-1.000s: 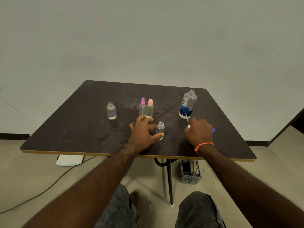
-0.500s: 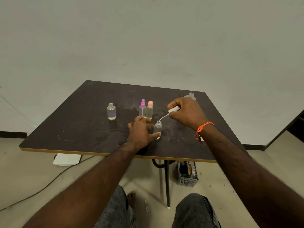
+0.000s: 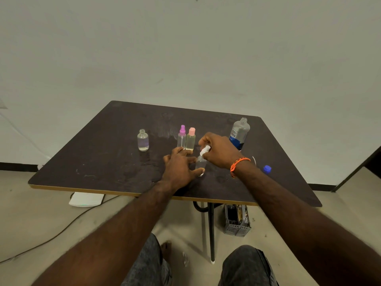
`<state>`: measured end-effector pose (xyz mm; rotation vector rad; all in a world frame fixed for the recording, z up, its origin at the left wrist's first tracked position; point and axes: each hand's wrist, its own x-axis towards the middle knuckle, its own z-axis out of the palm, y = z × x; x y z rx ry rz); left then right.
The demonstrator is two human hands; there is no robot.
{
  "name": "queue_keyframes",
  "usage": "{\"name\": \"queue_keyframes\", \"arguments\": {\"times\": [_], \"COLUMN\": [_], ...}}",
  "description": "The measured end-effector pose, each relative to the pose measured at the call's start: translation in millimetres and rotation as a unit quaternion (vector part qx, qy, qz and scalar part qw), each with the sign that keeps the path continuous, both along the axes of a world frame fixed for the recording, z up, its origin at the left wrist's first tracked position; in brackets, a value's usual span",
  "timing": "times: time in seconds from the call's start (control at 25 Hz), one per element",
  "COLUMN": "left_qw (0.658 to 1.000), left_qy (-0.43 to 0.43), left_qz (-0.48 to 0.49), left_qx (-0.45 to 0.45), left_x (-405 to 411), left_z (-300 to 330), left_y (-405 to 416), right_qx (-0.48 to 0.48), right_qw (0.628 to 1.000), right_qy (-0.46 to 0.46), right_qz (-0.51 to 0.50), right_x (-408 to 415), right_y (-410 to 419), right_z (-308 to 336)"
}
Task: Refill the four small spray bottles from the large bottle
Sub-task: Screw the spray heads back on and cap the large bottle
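Now, at the table: a white spray cap point(image 3: 205, 150) is being fitted to a small bottle.
Small bottle point(image 3: 200, 163): stood upright near the front edge of the dark table point(image 3: 103, 162), steadied from the left.
Right hand point(image 3: 219, 150): fingers pinched around the white spray cap, held just over the bottle's neck; whether it is seated cannot be told.
Left hand point(image 3: 179, 169): fingers spread, thumb and forefinger resting against the bottle's base.
Behind the small bottle: a purple-capped bottle point(image 3: 181, 137) and a pink-capped bottle point(image 3: 190, 139), touching side by side.
Far left of it: an uncapped clear bottle point(image 3: 142, 140).
Right of it: the large bottle point(image 3: 239, 134), open; its blue cap point(image 3: 267, 169) lies apart.
Risk: the light bottle could be tipped and spilled if the cap is pressed off-centre, or the dip tube bent against the rim.
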<state>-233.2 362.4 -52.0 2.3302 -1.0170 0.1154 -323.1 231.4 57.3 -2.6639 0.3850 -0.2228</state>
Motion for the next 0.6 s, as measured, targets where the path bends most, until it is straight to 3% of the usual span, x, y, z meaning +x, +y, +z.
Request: {"name": "queue_keyframes", "arguments": {"times": [0.36,0.6], "left_qw": [1.0,1.0], "left_qy": [-0.006,-0.007], "left_qz": [-0.003,0.0], "left_qx": [0.007,-0.004], "left_x": [2.3,2.9], "left_z": [-6.5,-7.9], "left_y": [-2.3,-2.4], "right_qx": [0.036,0.114], "right_qw": [0.994,0.991], "right_qy": [-0.062,-0.074], "right_qz": [-0.078,0.003], "right_x": [1.6,-4.3], "right_y": [-0.2,-4.8], "right_z": [-29.2,-36.8]}}
